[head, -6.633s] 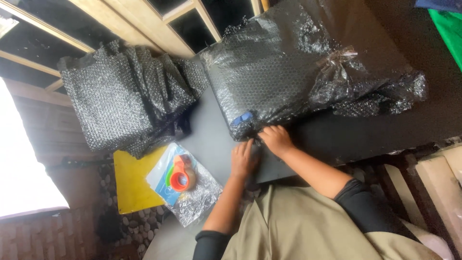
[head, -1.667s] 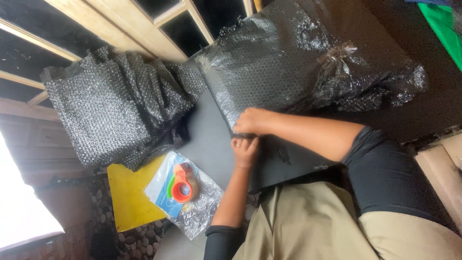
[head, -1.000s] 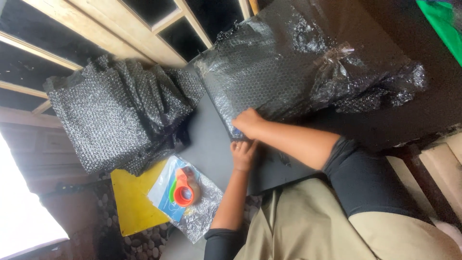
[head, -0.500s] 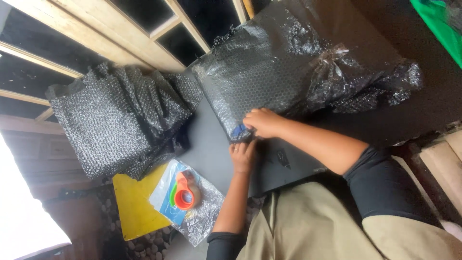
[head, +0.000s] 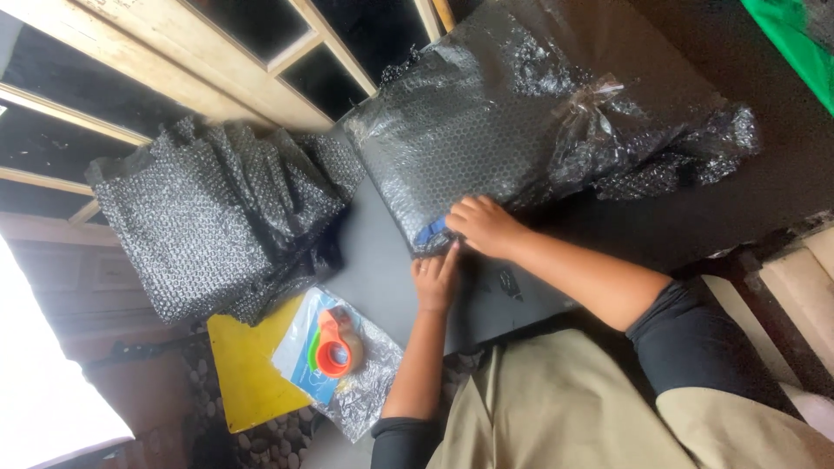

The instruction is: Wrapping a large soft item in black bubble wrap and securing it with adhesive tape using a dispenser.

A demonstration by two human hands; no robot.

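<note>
Bubble-wrapped package (head: 486, 139) is lying on the dark desk (head: 373, 269), its near corner overhanging bare desk surface. Right hand (head: 488, 227) is pinching a blue tape piece (head: 430, 232) at that corner; left hand (head: 436, 280) is pressing flat just beside it, fingers together. One second black bubble-wrap bundle (head: 208, 226) is sitting well apart. One orange tape dispenser (head: 334, 347) is lying on a clear bag (head: 365, 386), beside a yellow board (head: 248, 373).
</note>
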